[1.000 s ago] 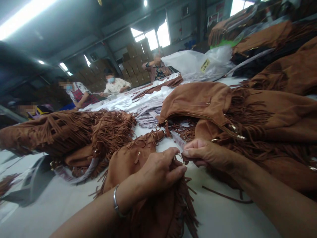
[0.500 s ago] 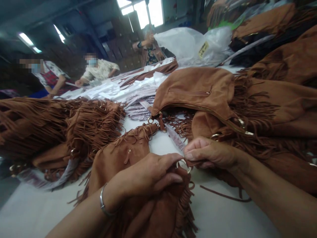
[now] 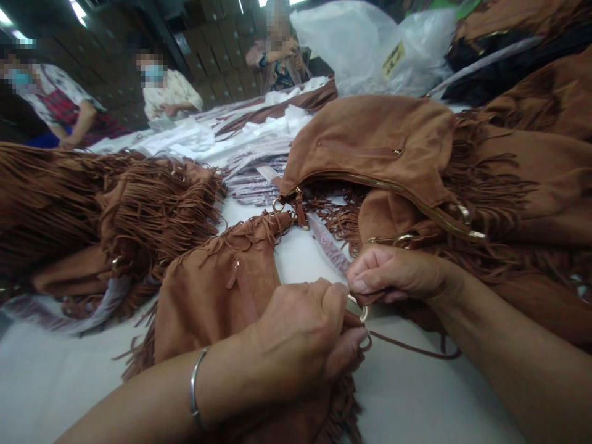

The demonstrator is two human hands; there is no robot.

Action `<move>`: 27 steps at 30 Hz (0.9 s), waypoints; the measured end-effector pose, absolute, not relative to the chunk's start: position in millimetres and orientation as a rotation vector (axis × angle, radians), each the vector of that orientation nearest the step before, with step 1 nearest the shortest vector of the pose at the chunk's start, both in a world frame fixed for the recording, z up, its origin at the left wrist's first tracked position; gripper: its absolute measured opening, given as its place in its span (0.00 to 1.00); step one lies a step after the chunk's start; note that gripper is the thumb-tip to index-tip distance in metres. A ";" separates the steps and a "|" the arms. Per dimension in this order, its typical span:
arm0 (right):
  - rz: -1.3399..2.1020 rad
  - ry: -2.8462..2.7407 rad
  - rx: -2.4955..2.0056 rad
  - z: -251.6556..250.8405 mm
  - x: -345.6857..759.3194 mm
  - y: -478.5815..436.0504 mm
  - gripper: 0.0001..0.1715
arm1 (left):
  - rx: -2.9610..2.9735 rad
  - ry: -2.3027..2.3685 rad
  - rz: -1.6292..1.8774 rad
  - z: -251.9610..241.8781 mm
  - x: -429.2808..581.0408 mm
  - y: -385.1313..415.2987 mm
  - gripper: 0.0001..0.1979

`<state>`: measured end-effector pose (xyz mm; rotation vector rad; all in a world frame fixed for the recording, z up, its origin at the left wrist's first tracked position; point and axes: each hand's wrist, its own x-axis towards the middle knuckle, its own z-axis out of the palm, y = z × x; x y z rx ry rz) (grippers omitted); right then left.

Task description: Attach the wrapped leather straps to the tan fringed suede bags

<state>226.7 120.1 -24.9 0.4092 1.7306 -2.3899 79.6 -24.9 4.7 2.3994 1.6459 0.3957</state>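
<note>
A brown suede-like fringed handbag (image 3: 208, 302) lies in front of me, with a small zip pull on its face. My left hand (image 3: 300, 327), a silver bangle at the wrist, is closed on the bag's corner beside a gold metal ring (image 3: 363, 312). On the other side of the ring, my right hand (image 3: 393, 271) pinches the brown end of a strap (image 3: 329, 243) partly wrapped in clear plastic. The strap end meets the ring; whether it passes through is hidden by my fingers. A thin brown cord (image 3: 416, 347) trails on the table under my right wrist.
Fringed bags (image 3: 157, 203) are heaped at left, and another brown bag (image 3: 370, 135) lies ahead on a right-hand pile. Wrapped straps (image 3: 254, 179) and a clear plastic sack (image 3: 351, 37) lie farther back on the white table (image 3: 407, 407). Several people (image 3: 169, 92) stand beyond it.
My left hand has shifted right and its fingers have curled in at the bag's corner by the ring. My right hand keeps its pinch. The view has tipped downward slightly.
</note>
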 end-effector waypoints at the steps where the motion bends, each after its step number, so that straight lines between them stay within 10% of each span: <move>1: -2.392 1.730 0.407 -25.2 227.2 119.8 0.20 | 2.460 1.682 0.449 1.1 81.2 -24.7 0.11; 27: -2.028 2.299 0.784 -4.8 233.4 105.3 0.25 | 1.774 1.309 0.833 -12.6 43.6 -2.7 0.16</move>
